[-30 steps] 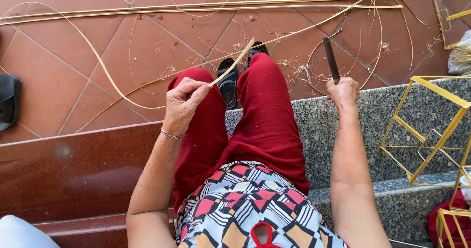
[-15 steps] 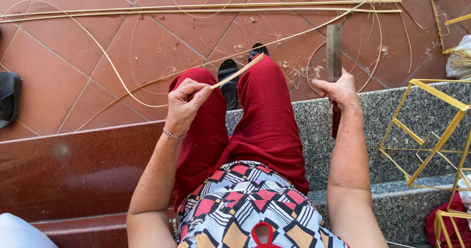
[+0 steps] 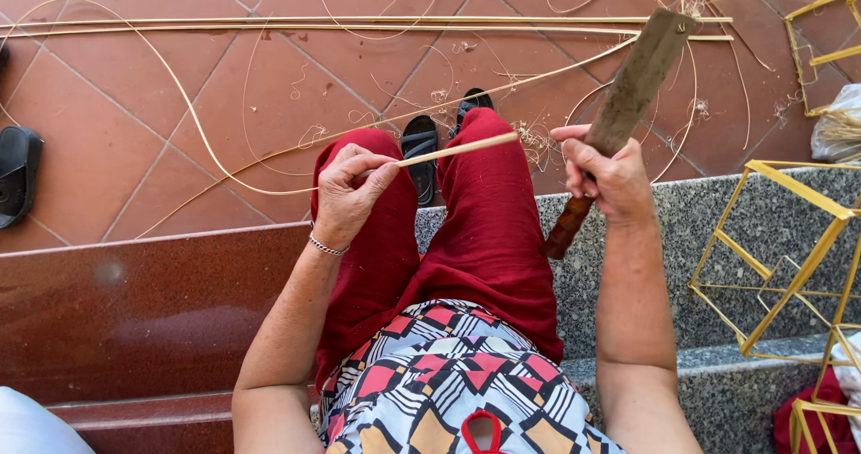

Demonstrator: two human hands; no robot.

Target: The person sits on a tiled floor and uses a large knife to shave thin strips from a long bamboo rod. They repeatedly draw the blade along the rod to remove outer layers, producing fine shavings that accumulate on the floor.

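Splitting bamboo on the step — left hand [image 3: 352,189] pinching a thin bamboo strip [image 3: 457,149].
Right hand [image 3: 605,178] clamped on a cleaver [image 3: 639,77] raised toward 1 o'clock — could nick fingers if swung loosely.

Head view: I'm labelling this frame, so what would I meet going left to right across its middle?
Black sandal → left hand pinching a bamboo strip → right hand gripping a broad knife → yellow stick frame.
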